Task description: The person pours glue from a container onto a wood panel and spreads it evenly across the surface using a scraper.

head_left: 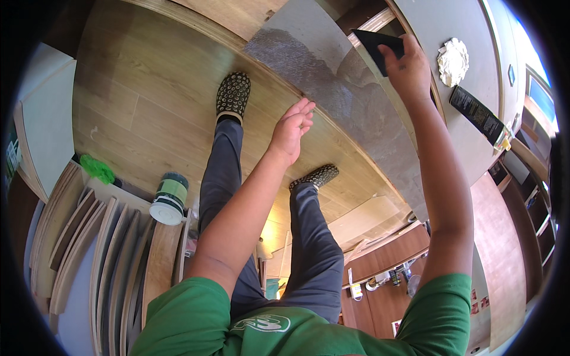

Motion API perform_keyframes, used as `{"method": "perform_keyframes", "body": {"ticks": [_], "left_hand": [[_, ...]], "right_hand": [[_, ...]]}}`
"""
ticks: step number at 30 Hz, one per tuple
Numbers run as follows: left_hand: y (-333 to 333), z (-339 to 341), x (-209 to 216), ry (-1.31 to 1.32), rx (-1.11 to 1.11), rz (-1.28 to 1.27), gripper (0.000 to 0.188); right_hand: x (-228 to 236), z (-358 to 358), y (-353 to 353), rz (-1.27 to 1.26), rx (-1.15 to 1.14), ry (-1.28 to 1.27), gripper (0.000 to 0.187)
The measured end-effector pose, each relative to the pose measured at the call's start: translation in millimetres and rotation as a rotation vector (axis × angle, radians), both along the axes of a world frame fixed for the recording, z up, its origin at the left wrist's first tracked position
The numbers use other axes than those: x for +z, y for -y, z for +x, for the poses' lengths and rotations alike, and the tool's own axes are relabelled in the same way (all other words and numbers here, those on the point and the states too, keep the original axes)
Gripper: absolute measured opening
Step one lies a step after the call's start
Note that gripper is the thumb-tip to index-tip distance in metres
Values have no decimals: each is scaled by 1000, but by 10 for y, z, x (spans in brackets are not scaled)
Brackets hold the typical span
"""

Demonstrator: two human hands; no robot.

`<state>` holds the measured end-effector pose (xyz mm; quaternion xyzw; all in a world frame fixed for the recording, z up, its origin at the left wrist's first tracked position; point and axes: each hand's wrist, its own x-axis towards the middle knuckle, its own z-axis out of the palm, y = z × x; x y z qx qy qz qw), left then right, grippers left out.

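Observation:
My right hand (pixel 409 70) grips a flat black spreader (pixel 377 47), its thumb on the near face and its fingers over the top. The spreader is at the far edge of a long grey panel (pixel 350 89), whose surface carries a streaky wet-looking coat, ridged at the left end and smoother toward the middle. Close to the panel's near wooden edge is my left hand (pixel 292 132), holding nothing, its fingers loosely extended and slightly bent. Whether its fingertips touch that edge I cannot tell.
Beyond the panel lie crumpled white material (pixel 453 62) and a black tube (pixel 477 115) on a pale board. A tub with a green label (pixel 171 196) stands on the wooden floor (pixel 148 77) at left, beside several upright boards (pixel 110 267) and a green bag (pixel 97 169).

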<state>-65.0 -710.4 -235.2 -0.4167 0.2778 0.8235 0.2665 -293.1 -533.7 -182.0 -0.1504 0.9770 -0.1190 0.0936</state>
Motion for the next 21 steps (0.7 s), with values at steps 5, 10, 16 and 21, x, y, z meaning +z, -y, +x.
{"method": "perform_keyframes", "body": {"ticks": [5, 10, 16, 21], "left_hand": [[-10, -34, 21, 18, 22, 9, 77], [15, -36, 8, 16, 26, 12, 77], [49, -61, 38, 23, 29, 7, 79], [64, -86, 39, 26, 20, 11, 79]], "right_hand": [[-30, 322, 372, -193, -23, 227, 34], [-327, 452, 522, -48, 13, 235, 33], [-458, 442, 528, 24, 52, 180, 34], [-529, 192, 469, 83, 52, 78, 33]]}}
